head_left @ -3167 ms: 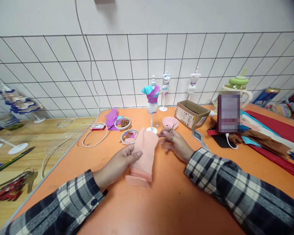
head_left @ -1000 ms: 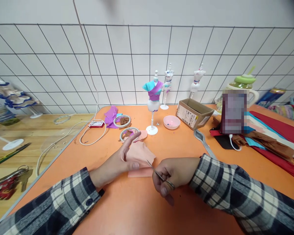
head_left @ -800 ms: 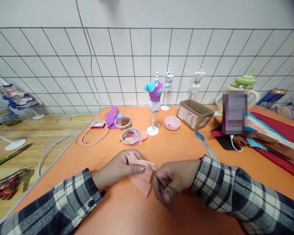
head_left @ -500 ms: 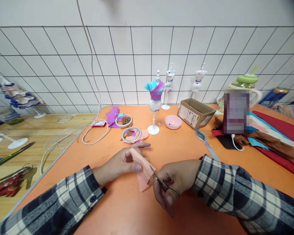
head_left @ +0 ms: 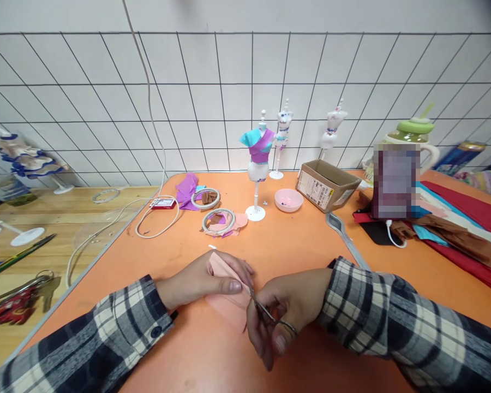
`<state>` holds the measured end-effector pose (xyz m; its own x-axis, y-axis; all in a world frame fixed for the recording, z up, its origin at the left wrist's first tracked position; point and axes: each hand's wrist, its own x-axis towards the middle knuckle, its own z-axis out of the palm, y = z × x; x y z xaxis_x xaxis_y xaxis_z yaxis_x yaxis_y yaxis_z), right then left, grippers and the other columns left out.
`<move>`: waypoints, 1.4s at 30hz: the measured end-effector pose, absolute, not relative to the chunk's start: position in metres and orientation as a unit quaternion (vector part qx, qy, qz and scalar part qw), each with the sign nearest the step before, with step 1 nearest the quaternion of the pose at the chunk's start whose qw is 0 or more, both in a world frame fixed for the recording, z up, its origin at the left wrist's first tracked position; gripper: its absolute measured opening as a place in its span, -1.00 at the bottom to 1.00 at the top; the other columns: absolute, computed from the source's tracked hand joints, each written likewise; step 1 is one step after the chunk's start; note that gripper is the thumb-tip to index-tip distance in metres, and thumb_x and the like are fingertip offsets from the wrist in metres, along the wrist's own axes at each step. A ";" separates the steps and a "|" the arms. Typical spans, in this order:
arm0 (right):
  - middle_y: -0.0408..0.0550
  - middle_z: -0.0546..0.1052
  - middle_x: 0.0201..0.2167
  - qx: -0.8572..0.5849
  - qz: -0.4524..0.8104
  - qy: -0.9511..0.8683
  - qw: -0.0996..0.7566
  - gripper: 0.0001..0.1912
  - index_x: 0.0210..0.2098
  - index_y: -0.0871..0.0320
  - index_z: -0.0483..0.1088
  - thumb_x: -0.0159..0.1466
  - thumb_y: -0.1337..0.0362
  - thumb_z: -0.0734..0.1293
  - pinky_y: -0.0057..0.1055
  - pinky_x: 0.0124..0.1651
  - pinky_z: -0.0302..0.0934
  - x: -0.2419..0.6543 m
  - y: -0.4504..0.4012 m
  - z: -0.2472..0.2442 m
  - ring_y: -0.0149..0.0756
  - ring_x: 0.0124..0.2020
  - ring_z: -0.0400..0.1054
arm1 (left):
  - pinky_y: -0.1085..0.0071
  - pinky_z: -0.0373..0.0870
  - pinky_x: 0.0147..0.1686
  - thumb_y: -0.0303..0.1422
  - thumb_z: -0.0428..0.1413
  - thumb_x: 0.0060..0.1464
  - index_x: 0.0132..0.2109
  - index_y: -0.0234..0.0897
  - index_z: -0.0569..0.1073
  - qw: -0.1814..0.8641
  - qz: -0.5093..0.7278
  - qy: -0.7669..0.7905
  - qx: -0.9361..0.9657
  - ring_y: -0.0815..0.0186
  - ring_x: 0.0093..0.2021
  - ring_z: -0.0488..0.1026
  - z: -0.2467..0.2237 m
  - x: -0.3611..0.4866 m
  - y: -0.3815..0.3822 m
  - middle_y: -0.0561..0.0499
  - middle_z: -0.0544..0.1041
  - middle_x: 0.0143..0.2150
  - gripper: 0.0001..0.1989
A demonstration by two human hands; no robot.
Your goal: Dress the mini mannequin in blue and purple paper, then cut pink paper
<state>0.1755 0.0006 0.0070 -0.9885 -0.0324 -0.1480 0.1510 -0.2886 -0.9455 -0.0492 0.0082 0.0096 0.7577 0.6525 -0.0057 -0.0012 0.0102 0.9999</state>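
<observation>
My left hand pinches a folded piece of peach crepe paper between thumb and fingers, above the orange tabletop. In my right hand is a small pair of metal scissors, its finger loop showing near the thumb. The scissors' tips meet the paper's right edge, close to my left fingertips; whether the blades are apart is hard to make out. Beyond the hands stands a small white dress form wrapped in turquoise and purple paper. Rolls of tape lie with paper scraps to its left.
A pink bowl and a cardboard box stand at the back, with more dress forms. To the right are a blurred phone, a jug and coloured paper strips. Keys lie on the wooden surface at left.
My right hand has shifted slightly left, taking the scissors onto the paper's edge. My left fingers have curled in on the paper. A small white scrap shows behind the left hand.
</observation>
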 end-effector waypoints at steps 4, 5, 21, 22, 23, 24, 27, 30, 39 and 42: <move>-0.07 0.48 -0.34 0.069 -0.797 0.598 0.049 -0.42 -0.27 0.26 0.39 0.02 -0.13 0.47 -0.47 -0.13 0.23 0.173 -0.001 0.006 -0.44 -0.31 0.37 | 0.12 0.23 0.17 -0.15 0.36 -0.09 -0.13 -0.22 0.63 0.656 0.244 0.283 0.656 0.21 -0.25 0.55 0.011 -0.048 0.004 -0.04 0.65 -0.30 -0.63; -0.07 0.48 -0.34 0.073 -0.797 0.598 0.046 -0.41 -0.27 0.26 0.38 0.01 -0.13 0.47 -0.47 -0.15 0.24 0.172 -0.001 0.006 -0.44 -0.32 0.37 | 0.11 0.15 0.23 -0.18 0.36 -0.10 -0.24 -0.23 0.64 0.640 0.247 0.289 0.667 0.25 -0.29 0.55 0.011 -0.047 0.004 -0.01 0.65 -0.34 -0.72; -0.08 0.47 -0.32 0.090 -0.783 0.614 0.037 -0.45 -0.22 0.22 0.34 0.09 -0.13 0.44 -0.49 -0.29 0.15 0.175 0.003 -0.001 -0.41 -0.32 0.35 | 0.41 0.39 -0.35 -0.22 0.35 -0.10 -0.31 -0.30 0.61 0.666 0.235 0.354 0.613 0.29 -0.41 0.49 0.013 -0.048 0.002 -0.03 0.62 -0.38 -0.76; -0.08 0.46 -0.33 0.095 -0.784 0.612 0.038 -0.43 -0.22 0.23 0.35 0.07 -0.14 0.45 -0.50 -0.30 0.15 0.175 0.003 -0.001 -0.41 -0.33 0.34 | 0.40 0.38 -0.33 -0.20 0.34 -0.09 -0.27 -0.29 0.60 0.657 0.242 0.353 0.621 0.27 -0.37 0.49 0.014 -0.048 0.003 -0.04 0.61 -0.34 -0.73; -0.09 0.46 -0.33 0.101 -0.785 0.610 0.038 -0.41 -0.22 0.23 0.35 0.05 -0.16 0.45 -0.50 -0.31 0.15 0.175 0.003 0.000 -0.41 -0.34 0.34 | 0.40 0.37 -0.32 -0.17 0.34 -0.09 -0.23 -0.28 0.59 0.643 0.254 0.353 0.630 0.25 -0.32 0.48 0.015 -0.048 0.004 -0.04 0.59 -0.30 -0.69; -0.08 0.46 -0.34 0.110 -0.784 0.610 0.036 -0.39 -0.21 0.23 0.35 0.04 -0.17 0.45 -0.51 -0.32 0.15 0.176 0.003 0.002 -0.42 -0.35 0.33 | 0.39 0.36 -0.28 -0.15 0.35 -0.11 -0.21 -0.28 0.57 0.622 0.274 0.355 0.642 0.23 -0.27 0.46 0.016 -0.048 0.005 -0.04 0.57 -0.26 -0.64; -0.07 0.47 -0.33 0.141 -0.768 0.625 0.004 -0.36 -0.20 0.23 0.34 0.03 -0.20 0.44 -0.54 -0.38 0.13 0.177 0.004 0.006 -0.43 -0.35 0.31 | 0.43 0.31 -0.25 -0.10 0.38 -0.21 -0.21 -0.27 0.47 0.525 0.370 0.382 0.664 0.27 -0.23 0.36 0.019 -0.048 0.011 0.02 0.44 -0.26 -0.53; -0.06 0.47 -0.29 0.174 -0.752 0.633 -0.054 -0.37 -0.17 0.21 0.33 0.04 -0.18 0.45 -0.57 -0.44 0.11 0.179 0.005 0.007 -0.45 -0.37 0.29 | 0.47 0.26 -0.33 -0.06 0.38 -0.22 -0.29 -0.25 0.36 0.475 0.428 0.405 0.654 0.35 -0.34 0.28 0.019 -0.051 0.019 0.11 0.31 -0.36 -0.51; -0.11 0.52 -0.36 0.254 -0.682 0.685 -0.037 -0.44 -0.18 0.20 0.43 0.00 -0.06 0.52 -0.52 -0.30 0.18 0.175 0.005 -0.001 -0.44 -0.38 0.34 | 0.32 0.34 -0.13 -0.12 0.18 0.13 -0.37 -0.29 0.59 0.455 0.353 0.412 0.706 0.18 -0.21 0.45 0.018 -0.058 0.022 -0.05 0.57 -0.26 -0.68; -0.09 0.53 -0.37 0.257 -0.699 0.666 -0.044 -0.42 -0.17 0.22 0.41 0.02 -0.09 0.50 -0.54 -0.32 0.18 0.176 0.006 0.000 -0.45 -0.38 0.35 | 0.29 0.29 0.05 -0.17 0.18 0.14 -0.28 -0.24 0.64 0.451 0.386 0.400 0.698 0.11 0.00 0.42 0.018 -0.061 0.023 -0.08 0.57 -0.04 -0.75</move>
<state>0.1758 0.0062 0.0003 -0.8643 0.4034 -0.3003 0.2803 -0.1093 -0.9537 -0.0607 0.0230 0.0178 0.3808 0.9072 0.1787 0.2107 -0.2733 0.9386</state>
